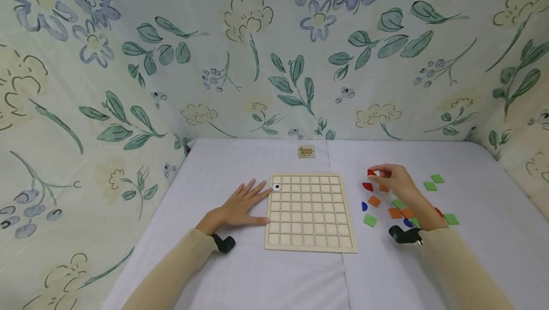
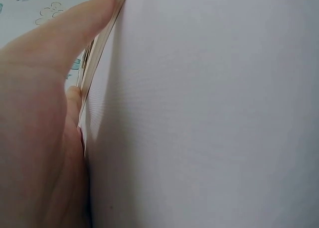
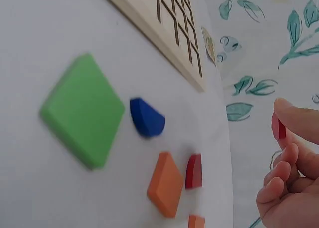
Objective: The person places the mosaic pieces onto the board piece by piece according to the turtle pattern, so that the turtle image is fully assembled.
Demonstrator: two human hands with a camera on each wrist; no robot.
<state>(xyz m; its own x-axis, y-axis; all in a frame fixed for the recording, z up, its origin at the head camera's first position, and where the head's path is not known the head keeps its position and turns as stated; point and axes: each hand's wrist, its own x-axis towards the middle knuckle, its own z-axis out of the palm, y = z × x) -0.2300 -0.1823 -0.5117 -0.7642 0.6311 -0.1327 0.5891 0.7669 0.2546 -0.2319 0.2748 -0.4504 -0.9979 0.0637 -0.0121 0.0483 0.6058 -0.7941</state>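
A wooden grid board [image 1: 307,249] lies flat on the table. One round white piece with a black dot [image 1: 276,187] sits in a cell near its upper left corner. My left hand [image 1: 242,206] rests on the cloth with fingers spread, its thumb and index fingertip touching the board's left edge. Right of the board, my right hand [image 1: 394,179] pinches a red piece [image 3: 277,127] between thumb and fingers, raised over the table. Below it lie another red piece [image 1: 367,186], an orange square [image 1: 374,201], a blue half-round piece [image 3: 146,118] and a green square [image 3: 84,111].
More green squares [image 1: 437,178] and orange squares [image 1: 395,213] are scattered around and beyond the right forearm, which partly covers some. A small patterned card [image 1: 306,151] lies behind the board. Floral cloth [image 1: 291,62] hangs along the table's back edge.
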